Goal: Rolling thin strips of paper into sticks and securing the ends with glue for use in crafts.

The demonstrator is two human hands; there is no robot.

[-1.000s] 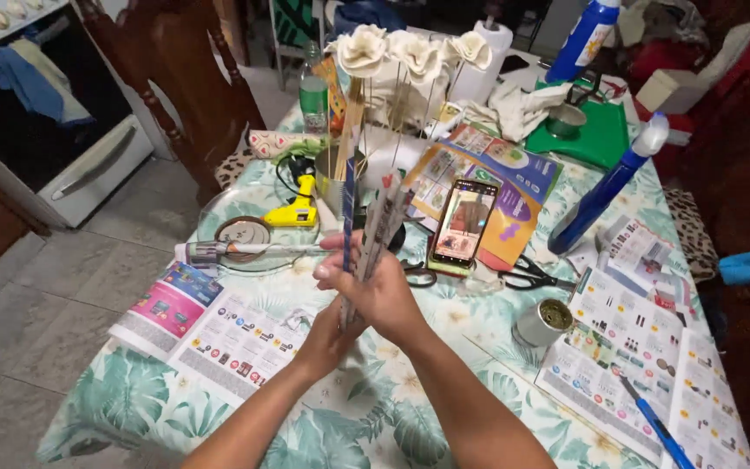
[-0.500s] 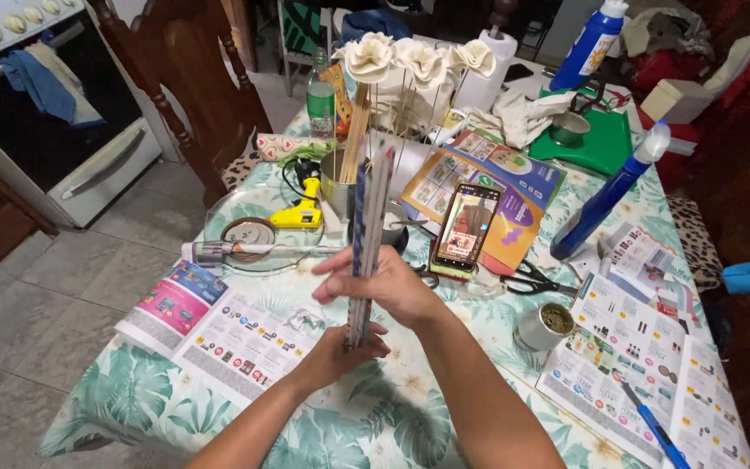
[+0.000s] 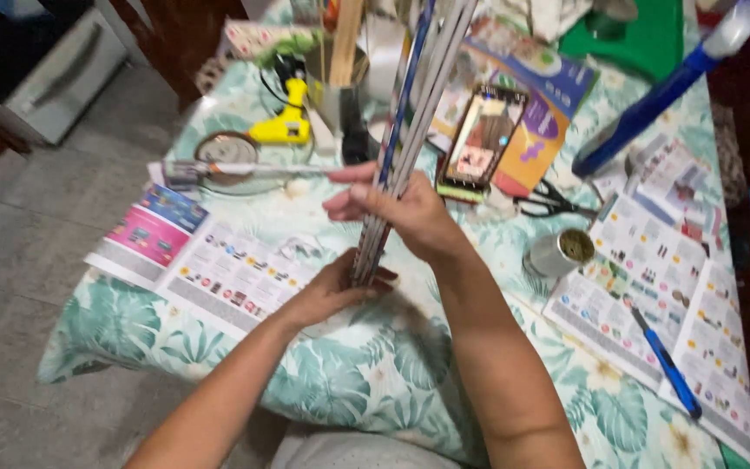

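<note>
Entry, left to right as I read the frame.

Catalogue pages (image 3: 193,260), lower left: flat on the table (image 3: 375,382), under the leaf-print cloth's clutter.

Yellow glue gun (image 3: 281,122), upper left, beside a round dish (image 3: 232,156).

Left hand (image 3: 327,291), centre: cupped under the foot of the bundle of thin rolled paper sticks (image 3: 401,148), steadying it. Its grip looks light; I judge the lower ends could splay or slide off the palm.

Right hand (image 3: 401,213), centre: clenched around the bundle mid-length, bundle upright, tilted to upper right. If that hold slackens, single sticks may slip out.

Phone (image 3: 482,139), just right of the bundle: leaning; a swinging stick could knock it.

Small tin (image 3: 559,252) and scissors (image 3: 549,204): near the right elbow, easily tipped.
</note>
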